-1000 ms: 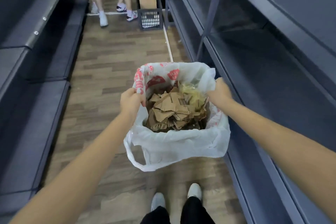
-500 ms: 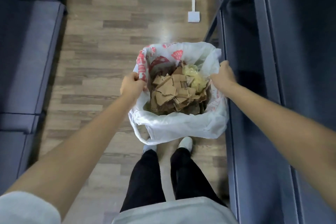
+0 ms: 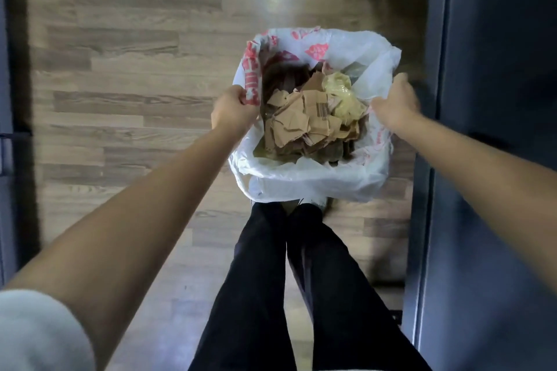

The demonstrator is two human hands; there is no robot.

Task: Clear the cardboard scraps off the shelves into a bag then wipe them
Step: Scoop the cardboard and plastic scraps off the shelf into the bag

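My left hand (image 3: 233, 108) is pinching the left rim of the bag (image 3: 316, 187), right where the red print is. My fingers are curled tight on the thin plastic. My right hand (image 3: 394, 105) is at the right rim. It looks blurry, so I cannot tell if it is gripping the plastic or only touching it.

I think I have one hand on each side so the top of the bag is pulled wide. That way nothing spills and I can see in.

The cardboard scraps (image 3: 301, 126) are all down inside the bag, in a crumpled brown heap. One bit has a barcode on it. A lump of yellow plastic wrap (image 3: 343, 93) sits on top of the heap, near the right rim.

The bag is out in front of my legs (image 3: 271, 280), over the wooden floor (image 3: 120, 84). I cannot tell if its bottom is on the floor or hanging just above it. The dark shelves (image 3: 497, 99) stand close by on my right.

The bag is quite full, so I guess the picking-up part is nearly done. I see no cloth here, so the wiping is not yet begun. The plastic is thin and floppy. If I let one side go, the rim could fold in over the scraps.
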